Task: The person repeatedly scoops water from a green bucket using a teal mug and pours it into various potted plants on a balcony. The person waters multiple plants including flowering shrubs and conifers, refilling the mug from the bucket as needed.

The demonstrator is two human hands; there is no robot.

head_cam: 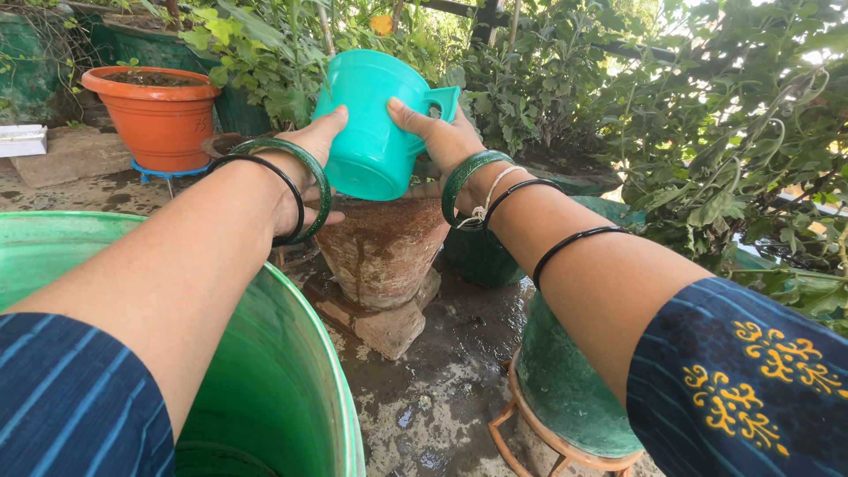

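Teal mug [375, 124] tipped, both hands' grip: left [309, 163], right [442, 137].

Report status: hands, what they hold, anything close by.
Left hand and right hand both grip the tilted turquoise plastic mug. It hangs over a weathered clay pot. Big green plastic drum near left arm.
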